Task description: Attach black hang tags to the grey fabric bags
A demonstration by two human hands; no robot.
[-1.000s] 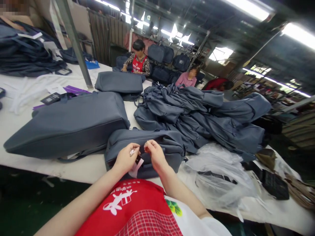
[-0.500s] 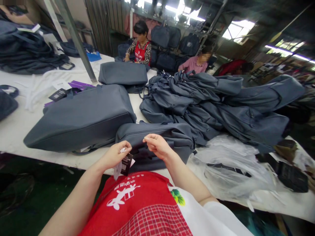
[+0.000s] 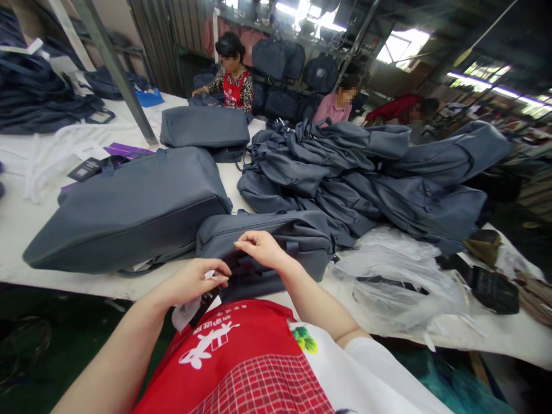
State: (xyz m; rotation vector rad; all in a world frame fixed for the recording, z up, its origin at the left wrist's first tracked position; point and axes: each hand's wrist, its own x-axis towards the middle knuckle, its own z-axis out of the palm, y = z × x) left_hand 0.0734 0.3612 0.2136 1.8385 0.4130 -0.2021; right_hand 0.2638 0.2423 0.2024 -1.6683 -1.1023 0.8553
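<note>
My left hand [image 3: 199, 280] is closed around a black hang tag [image 3: 209, 299] and a crumpled piece of whitish film [image 3: 186, 313], low in front of the red apron. To its right, my right hand [image 3: 259, 247] has its fingers pressed together over the near dark blue-grey bag [image 3: 297, 230]; anything between the fingertips is too small to make out. The two hands are a short gap apart. That bag lies on the white table [image 3: 164, 282], its zip and a short strap showing.
A large blue-grey bag [image 3: 133, 201] lies at the left, with another bag [image 3: 204, 126] behind it. Soft bags are heaped [image 3: 328, 167] at the right, beside clear plastic bags [image 3: 392, 287]. A metal post [image 3: 116, 75] rises at the left. Several people sit beyond the table.
My right hand has moved left over the bag. The tag in my left hand has tilted and is more hidden. The whole view has shifted slightly.
</note>
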